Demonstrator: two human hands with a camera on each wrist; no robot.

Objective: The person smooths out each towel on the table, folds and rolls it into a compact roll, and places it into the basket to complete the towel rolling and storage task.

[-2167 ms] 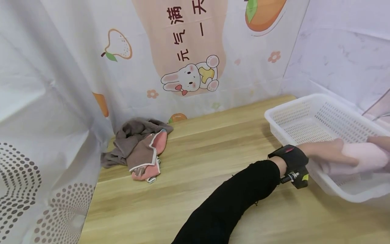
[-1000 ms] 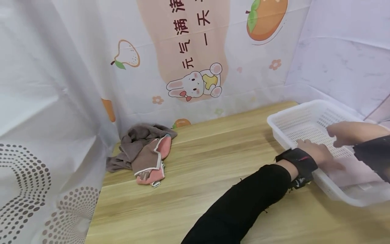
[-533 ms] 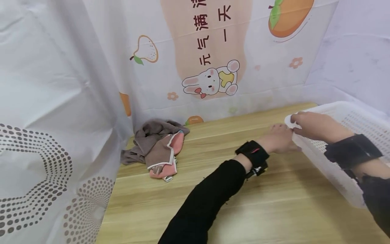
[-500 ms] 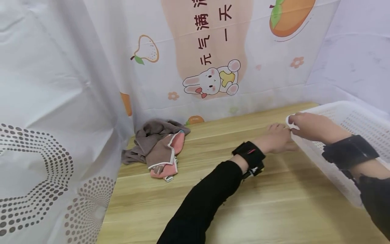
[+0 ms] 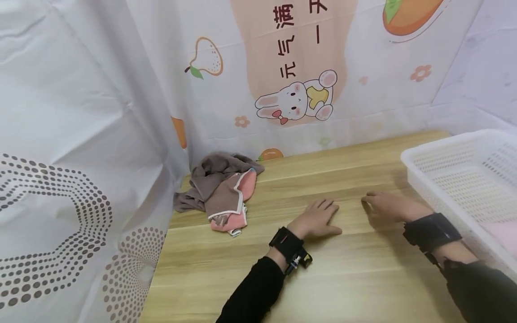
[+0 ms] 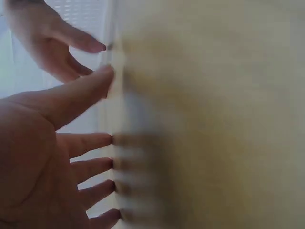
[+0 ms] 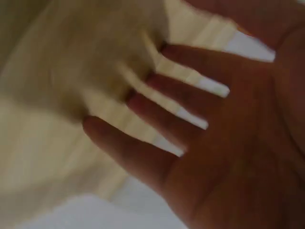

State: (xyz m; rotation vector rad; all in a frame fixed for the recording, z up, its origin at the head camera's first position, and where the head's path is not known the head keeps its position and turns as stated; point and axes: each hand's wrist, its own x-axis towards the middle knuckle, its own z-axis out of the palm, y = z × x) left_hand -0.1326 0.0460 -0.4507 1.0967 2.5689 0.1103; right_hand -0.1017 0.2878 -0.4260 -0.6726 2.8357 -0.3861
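My left hand (image 5: 317, 220) is spread over the wooden table, holding nothing. In the left wrist view, the fingertips of that left hand (image 6: 28, 157) meet the tabletop. To its right my right hand (image 5: 385, 206) hovers low at the table beside the basket, its grasp free of anything. Straight, parted fingers (image 7: 128, 152) show in the right wrist view, with tips at the wood. A white perforated plastic basket (image 5: 440, 193) stands at the right, with a folded pale pink cloth (image 5: 502, 233) inside, cut off by the frame edge.
A crumpled grey-brown towel (image 5: 218, 168) lies at the table's back left. Over its front lies a brown and pink cloth (image 5: 226, 199) with white edging. A printed curtain (image 5: 363, 98) hangs behind the table (image 5: 347, 278), and a dotted white sheet (image 5: 81, 148) hangs at the left.
Both hands let go of the pale pink cloth in the basket, then took the basket's near-left corner rim. Now they are off it, lower and farther left over the table. The head view shifted too.
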